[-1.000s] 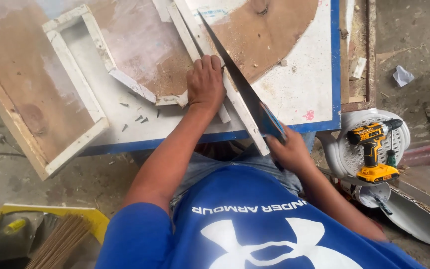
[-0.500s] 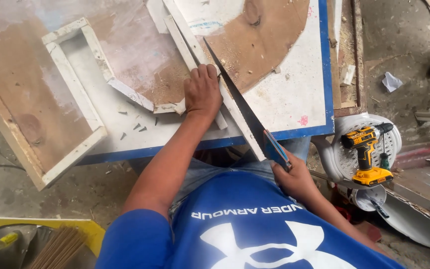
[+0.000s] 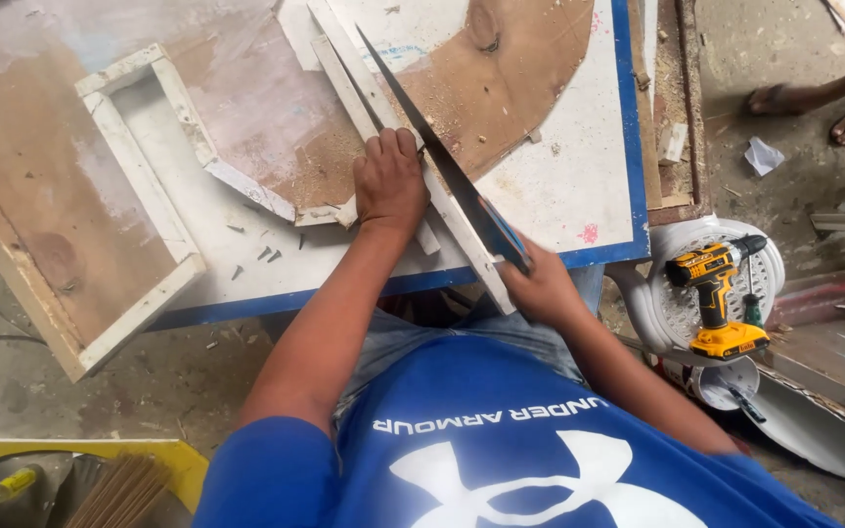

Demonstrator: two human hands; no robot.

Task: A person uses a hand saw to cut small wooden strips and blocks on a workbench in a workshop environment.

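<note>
On the counter, a white board edged in blue, the left hand presses flat on a long white wooden strip, its fingers curled over the strip's far edge and closed on it. The right hand is wrapped tight around the blue handle of a handsaw, whose dark blade runs up and away across the strip just beside the left hand (nearly touching the knuckles). Compared with half a second ago, the saw sits drawn slightly back toward the body, while the left hand has stayed where it was on the strip. An open white wooden frame lies to the left, partly over the counter's edge. A yellow cordless drill rests on a white plastic stool to the right, well apart from the hands.
</note>
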